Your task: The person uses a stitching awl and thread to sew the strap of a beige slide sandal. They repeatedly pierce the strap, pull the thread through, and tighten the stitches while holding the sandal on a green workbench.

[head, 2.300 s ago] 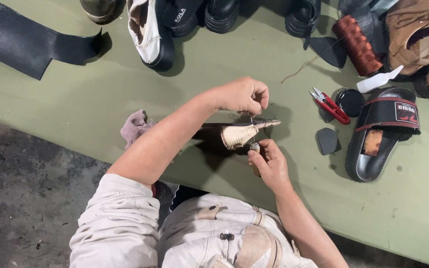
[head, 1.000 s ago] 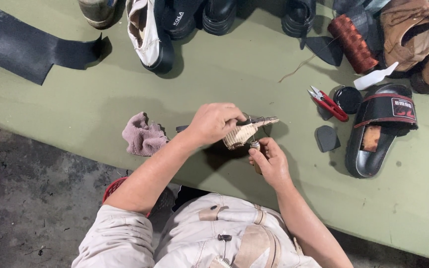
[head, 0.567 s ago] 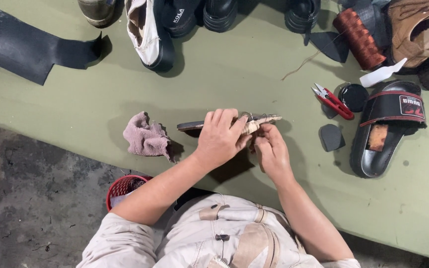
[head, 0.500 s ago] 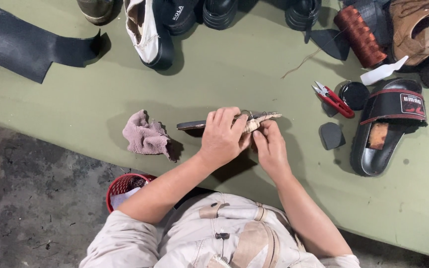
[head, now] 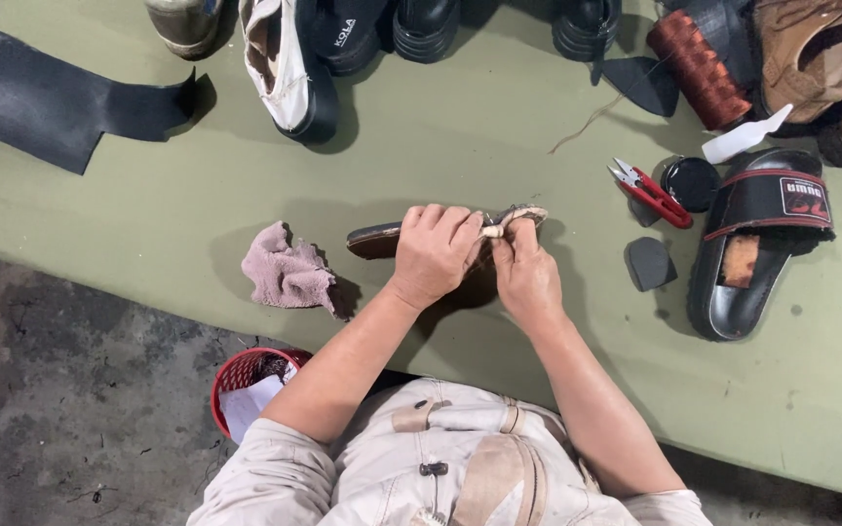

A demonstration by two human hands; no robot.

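Red basket (head: 246,375) below green table (head: 421,146) holds white paper, apparently. Left hand (head: 433,255) clamped over slim brown sandal (head: 377,239) at table's near edge; right hand (head: 523,278) pinches its pale strap end. Pink rag (head: 287,275) just beside; red snips (head: 647,190) well apart.

A broad olive-green desk (head: 197,195) fills most of the view, its surface matte, a little scuffed, with a few small dark spots toward the right side. Its near edge runs on a slant from the left down to the lower right. Below that edge lies a grey concrete floor (head: 60,409), rough, stained and mottled. Soft, even light falls from above, with gentle shadows on the green top.
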